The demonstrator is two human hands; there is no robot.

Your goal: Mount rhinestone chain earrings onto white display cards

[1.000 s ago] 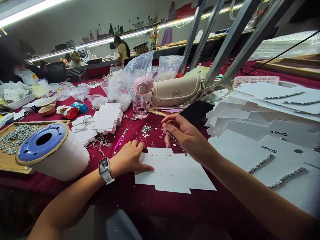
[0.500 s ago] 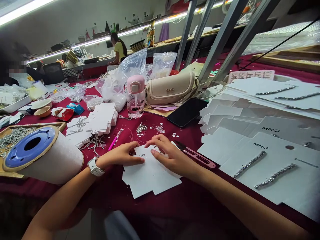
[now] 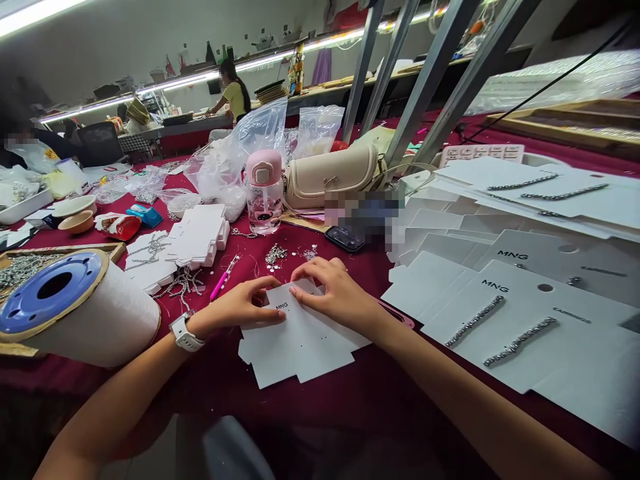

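Observation:
A white die-cut jewellery card (image 3: 300, 357) printed MNG lies in front of me, with small holes punched in it. My left hand (image 3: 245, 308), wearing a white watch (image 3: 186, 332), pinches the card's left side, thumb on top beside the lettering. Across the upper edge, my right hand (image 3: 333, 288) grips the card with thumb and curled fingers; its fingertips partly cover that edge. Just beyond it lie a small heap of silver chain pieces (image 3: 276, 255) and white round dots. Pink-handled snips (image 3: 400, 315) are mostly hidden behind my right forearm.
Finished-looking MNG cards with silver chains (image 3: 520, 340) are stacked at right. At left are a large spool (image 3: 120, 313), a white card pile (image 3: 197, 233) and a pink pen (image 3: 219, 285). A bottle (image 3: 264, 200), bag (image 3: 333, 177) and phone (image 3: 345, 239) stand behind.
My right hand has drawn its fingers in on the card's upper edge, and the card is slightly bent there. The view has shifted a little right. The phone's screen now looks lit.

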